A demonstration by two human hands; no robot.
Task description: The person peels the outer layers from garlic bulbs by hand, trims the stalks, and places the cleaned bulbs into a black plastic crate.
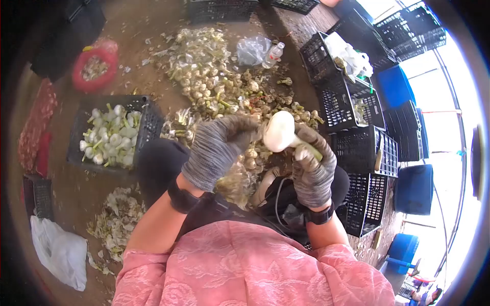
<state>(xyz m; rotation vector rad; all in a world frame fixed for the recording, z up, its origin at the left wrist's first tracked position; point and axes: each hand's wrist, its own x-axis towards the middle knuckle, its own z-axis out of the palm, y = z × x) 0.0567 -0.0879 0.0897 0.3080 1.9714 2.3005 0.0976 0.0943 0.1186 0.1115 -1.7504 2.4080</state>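
The floor (pixel 153 23) is a dull brown. Along the right, black crates (pixel 365 201) stand stacked near blue bins (pixel 414 188), with bright light (pixel 446 148) behind them.

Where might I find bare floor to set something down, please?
Mostly bare floor lies between the crate of bulbs and the white bag; another patch, with stray scraps, separates the red net bag from the garlic pile. It is crowded below your hands and on the right, where black crates are stacked.
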